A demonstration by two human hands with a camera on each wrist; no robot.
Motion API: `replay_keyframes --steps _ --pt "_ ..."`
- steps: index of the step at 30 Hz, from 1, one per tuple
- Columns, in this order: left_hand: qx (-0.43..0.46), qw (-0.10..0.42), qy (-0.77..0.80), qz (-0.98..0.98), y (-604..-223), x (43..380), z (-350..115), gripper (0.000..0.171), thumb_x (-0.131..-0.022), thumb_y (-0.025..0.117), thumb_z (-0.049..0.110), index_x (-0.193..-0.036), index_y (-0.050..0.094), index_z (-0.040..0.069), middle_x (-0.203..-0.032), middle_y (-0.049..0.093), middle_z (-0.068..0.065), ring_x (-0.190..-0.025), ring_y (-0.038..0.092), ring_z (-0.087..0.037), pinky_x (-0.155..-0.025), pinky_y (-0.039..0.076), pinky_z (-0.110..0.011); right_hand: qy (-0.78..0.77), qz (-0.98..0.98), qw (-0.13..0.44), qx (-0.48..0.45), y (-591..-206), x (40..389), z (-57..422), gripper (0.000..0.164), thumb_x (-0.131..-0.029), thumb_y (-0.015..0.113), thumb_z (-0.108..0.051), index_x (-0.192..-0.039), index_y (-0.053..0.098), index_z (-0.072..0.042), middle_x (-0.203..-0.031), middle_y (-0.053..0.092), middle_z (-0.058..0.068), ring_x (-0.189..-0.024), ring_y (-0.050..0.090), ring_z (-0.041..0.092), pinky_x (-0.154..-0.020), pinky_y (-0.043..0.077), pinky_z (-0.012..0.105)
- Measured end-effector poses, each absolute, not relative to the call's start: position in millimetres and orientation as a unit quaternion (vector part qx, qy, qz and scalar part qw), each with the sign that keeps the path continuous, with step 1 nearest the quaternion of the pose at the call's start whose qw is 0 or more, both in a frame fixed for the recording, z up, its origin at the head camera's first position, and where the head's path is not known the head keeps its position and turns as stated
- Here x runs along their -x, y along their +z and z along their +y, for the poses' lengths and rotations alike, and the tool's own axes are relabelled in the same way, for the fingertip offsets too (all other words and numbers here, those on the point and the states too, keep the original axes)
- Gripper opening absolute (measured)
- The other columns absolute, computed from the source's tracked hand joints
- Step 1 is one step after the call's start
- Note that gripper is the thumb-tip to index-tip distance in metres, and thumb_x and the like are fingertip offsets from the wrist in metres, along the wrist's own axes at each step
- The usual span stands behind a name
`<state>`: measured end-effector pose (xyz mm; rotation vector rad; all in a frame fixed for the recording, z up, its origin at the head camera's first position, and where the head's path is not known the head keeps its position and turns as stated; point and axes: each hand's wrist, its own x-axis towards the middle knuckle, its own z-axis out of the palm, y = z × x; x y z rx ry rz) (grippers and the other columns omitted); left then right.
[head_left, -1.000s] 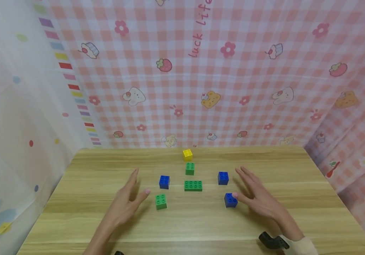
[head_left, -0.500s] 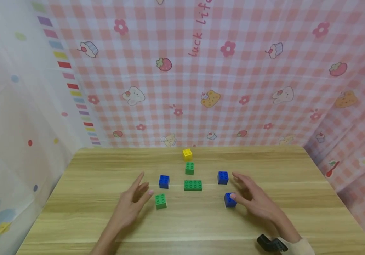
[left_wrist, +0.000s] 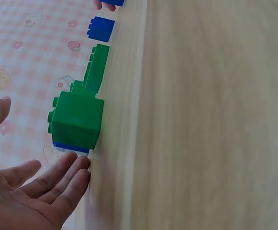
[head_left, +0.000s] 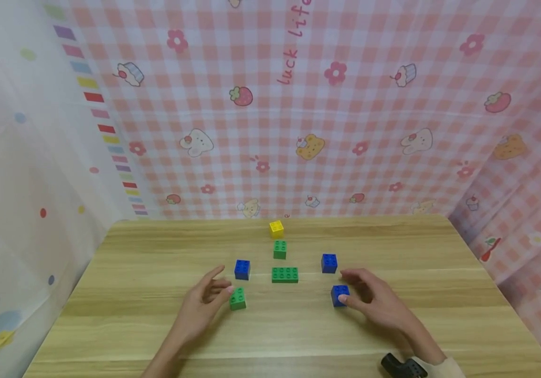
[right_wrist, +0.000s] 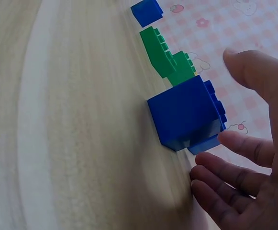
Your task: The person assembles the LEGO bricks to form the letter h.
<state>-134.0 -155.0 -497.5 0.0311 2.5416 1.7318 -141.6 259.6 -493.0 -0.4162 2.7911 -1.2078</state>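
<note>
Just left of a light green square brick (head_left: 239, 300), my left hand (head_left: 198, 310) has thumb and fingers apart. In the left wrist view its relaxed fingers lie beside that brick's near side, with the thumb clear above. My right hand (head_left: 383, 302) hovers at the front right blue brick (head_left: 338, 292), its thumb overlapping the brick in the head view. The right wrist view shows a gap between thumb and that blue brick (right_wrist: 184, 112), the fingers loosely bent at its side. Neither hand holds anything.
Between the hands lie a long green brick (head_left: 285, 275), a smaller green brick (head_left: 280, 250), a left blue brick (head_left: 242, 270) and a back right blue brick (head_left: 329, 263). A yellow brick (head_left: 276, 229) sits near the back edge of the wooden table (head_left: 124, 294), before a checked curtain (head_left: 270, 121).
My left hand has moved right, closer to the light green brick, and its fingers bend more. The right hand has shifted slightly left around the front blue brick. No brick has moved.
</note>
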Motion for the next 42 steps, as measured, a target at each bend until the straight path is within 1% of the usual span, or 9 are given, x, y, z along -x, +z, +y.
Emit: replay_keyframes --steps 6,8,12,16,19,23,29,37,42 --pt "0.001 0.057 0.56 0.826 -501.1 133.6 -148.5 0.07 -0.086 0.084 0.037 -0.147 0.053 0.023 -0.128 0.069 -0.002 -0.116 0.067 -0.019 -0.104 0.057 -0.037 -0.393 0.907 0.026 0.149 -494.6 142.1 257.2 0.061 -0.086 0.082 -0.043 -0.137 0.06 -0.016 -0.13 0.068 -0.004 -0.121 0.064 0.02 -0.11 0.051 0.047" --pt "0.003 0.062 0.553 0.831 -501.5 132.5 -147.3 0.068 -0.082 0.087 0.037 -0.143 0.058 0.024 -0.128 0.069 0.001 -0.117 0.065 -0.018 -0.107 0.055 -0.039 -0.388 0.908 0.022 0.156 -496.0 142.4 256.8 0.057 -0.086 0.083 -0.039 -0.135 0.061 -0.018 -0.129 0.068 -0.007 -0.119 0.064 0.017 -0.109 0.052 0.045" --pt "-0.003 0.064 0.545 0.836 -502.3 130.2 -146.3 0.06 -0.079 0.089 0.032 -0.133 0.065 0.022 -0.128 0.069 0.004 -0.117 0.064 -0.017 -0.109 0.053 -0.042 -0.387 0.906 0.018 0.17 -498.9 143.1 257.1 0.048 -0.088 0.082 -0.033 -0.13 0.065 -0.021 -0.125 0.067 -0.012 -0.114 0.063 0.009 -0.106 0.054 0.038" --pt "-0.001 0.068 0.551 0.832 -502.9 129.3 -146.3 0.05 -0.08 0.089 0.023 -0.126 0.069 0.024 -0.125 0.069 0.004 -0.113 0.064 -0.017 -0.102 0.055 -0.038 -0.403 0.898 0.023 0.175 -500.3 144.6 256.8 0.038 -0.091 0.08 -0.027 -0.127 0.067 -0.023 -0.117 0.067 -0.014 -0.107 0.064 0.007 -0.1 0.056 0.032" --pt "0.003 0.071 0.555 0.829 -502.3 129.3 -146.6 0.044 -0.08 0.088 0.019 -0.121 0.071 0.026 -0.117 0.07 0.003 -0.107 0.065 -0.016 -0.094 0.055 -0.029 -0.407 0.897 0.031 0.168 -500.1 146.0 256.4 0.035 -0.092 0.078 -0.028 -0.125 0.068 -0.025 -0.113 0.067 -0.015 -0.106 0.064 0.007 -0.099 0.056 0.03" --pt "-0.001 0.071 0.556 0.828 -501.8 129.6 -146.8 0.04 -0.081 0.087 0.018 -0.118 0.072 0.025 -0.109 0.072 0.001 -0.1 0.065 -0.015 -0.087 0.054 -0.024 -0.409 0.898 0.041 0.157 -500.0 147.0 255.8 0.035 -0.091 0.079 -0.03 -0.124 0.068 -0.028 -0.114 0.068 -0.015 -0.107 0.064 0.007 -0.1 0.055 0.029" --pt "0.001 0.076 0.557 0.827 -501.7 129.9 -144.3 0.039 -0.081 0.087 0.018 -0.116 0.073 0.024 -0.106 0.072 0.001 -0.098 0.065 -0.015 -0.084 0.053 -0.023 -0.418 0.895 0.053 0.145 -498.9 147.2 255.2 0.034 -0.09 0.08 -0.032 -0.122 0.068 -0.031 -0.113 0.069 -0.014 -0.105 0.065 0.009 -0.098 0.055 0.027" --pt "-0.013 0.075 0.557 0.827 -503.6 132.5 -140.9 0.04 -0.08 0.088 0.015 -0.116 0.073 0.021 -0.104 0.072 -0.001 -0.095 0.065 -0.016 -0.082 0.054 -0.022 -0.423 0.891 0.045 0.157 -498.1 145.6 252.5 0.033 -0.09 0.08 -0.032 -0.122 0.069 -0.027 -0.117 0.071 -0.008 -0.107 0.066 0.012 -0.098 0.056 0.031" --pt "-0.007 0.079 0.552 0.83 -504.5 133.0 -139.6 0.041 -0.078 0.088 0.013 -0.116 0.073 0.021 -0.103 0.071 -0.002 -0.093 0.063 -0.017 -0.078 0.055 -0.022 -0.428 0.89 0.051 0.15 -499.5 144.8 247.5 0.035 -0.089 0.081 -0.03 -0.122 0.069 -0.027 -0.12 0.071 -0.008 -0.11 0.066 0.012 -0.1 0.056 0.029"
